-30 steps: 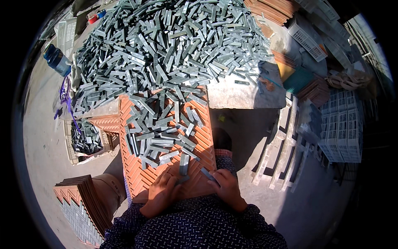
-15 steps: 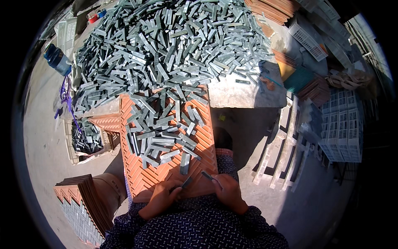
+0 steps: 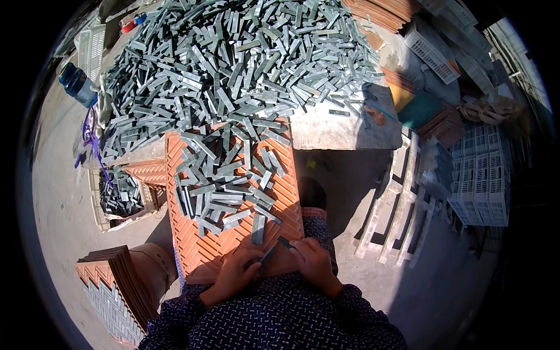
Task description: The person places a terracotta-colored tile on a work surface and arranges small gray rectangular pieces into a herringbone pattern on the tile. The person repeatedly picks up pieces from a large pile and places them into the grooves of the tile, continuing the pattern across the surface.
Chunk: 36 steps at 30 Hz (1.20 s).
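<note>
An orange tray [image 3: 198, 248] with herringbone grooves rests across my lap, its far end against the table of strips. Loose grey-green stone strips [image 3: 220, 198] lie jumbled over its middle and far part. At the near edge my left hand [image 3: 234, 273] pinches one strip [image 3: 268, 255] between thumb and fingers. Close by on the right, my right hand [image 3: 317, 263] grips another dark strip [image 3: 285, 241], its tip pointing up and left. The two held strips are near each other but apart. A single strip [image 3: 258, 228] lies just beyond my hands.
Ahead, a big heap of strips [image 3: 233, 64] covers the table [image 3: 338, 131]. At lower left stands a stack of trays [image 3: 111, 280], the front one filled with strips. A crate of strips [image 3: 96, 201] sits left; a white pallet [image 3: 391, 210] and stacked crates [image 3: 479, 181] stand right.
Both hands have shifted slightly: the left a little to the right, the right a little up and left. The two held strips are now closer together.
</note>
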Each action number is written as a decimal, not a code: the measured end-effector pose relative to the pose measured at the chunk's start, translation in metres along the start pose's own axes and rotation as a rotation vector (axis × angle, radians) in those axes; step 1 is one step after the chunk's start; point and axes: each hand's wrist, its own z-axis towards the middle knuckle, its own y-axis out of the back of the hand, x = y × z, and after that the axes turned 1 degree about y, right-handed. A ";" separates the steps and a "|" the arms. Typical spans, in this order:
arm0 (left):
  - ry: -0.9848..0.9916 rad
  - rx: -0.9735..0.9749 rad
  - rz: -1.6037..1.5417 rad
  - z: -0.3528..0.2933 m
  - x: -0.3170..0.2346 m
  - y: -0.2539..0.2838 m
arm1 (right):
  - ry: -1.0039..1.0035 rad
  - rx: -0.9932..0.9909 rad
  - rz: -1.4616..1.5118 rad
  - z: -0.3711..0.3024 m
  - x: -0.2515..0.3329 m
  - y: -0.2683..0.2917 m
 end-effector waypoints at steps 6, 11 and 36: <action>-0.061 -0.064 0.179 -0.001 -0.005 0.003 | -0.040 0.072 -0.100 -0.002 0.004 0.010; -0.311 -0.153 0.287 0.006 0.005 -0.004 | -0.074 0.068 -0.117 -0.001 0.007 0.015; -0.534 -0.078 0.618 0.016 -0.001 -0.013 | 0.025 0.145 -0.055 0.030 0.004 0.020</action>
